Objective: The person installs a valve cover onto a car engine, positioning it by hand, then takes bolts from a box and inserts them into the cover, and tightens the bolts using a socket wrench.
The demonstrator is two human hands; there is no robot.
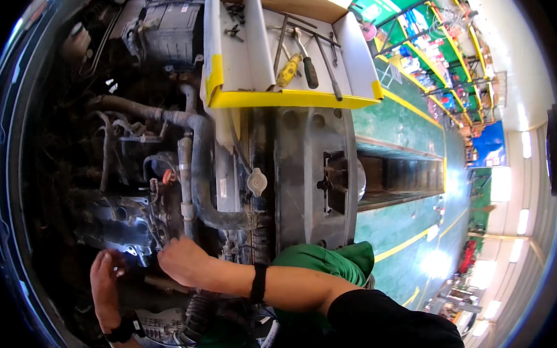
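My left hand [106,275] is at the lower left of the engine bay, fingers curled with the fingertips near the thumb; a small bright spot shows there, too small to name. My right hand [186,262] reaches in beside it, fingers bent down at thin lines and fittings [158,223]; what they grip is hidden. Between and above my hands lies a metal engine part [119,227] with round openings. Black hoses [201,171], an orange fitting [168,176] and a capped radiator neck [256,181] are farther up and right.
A white and yellow box [294,97] with screwdrivers, bars and small parts rests at the top. A battery [173,32] is top left. Right of the car's front panel [301,191] are an open floor pit [403,178], green floor and shelving [441,67]. Green cloth [319,259] lies beside my right arm.
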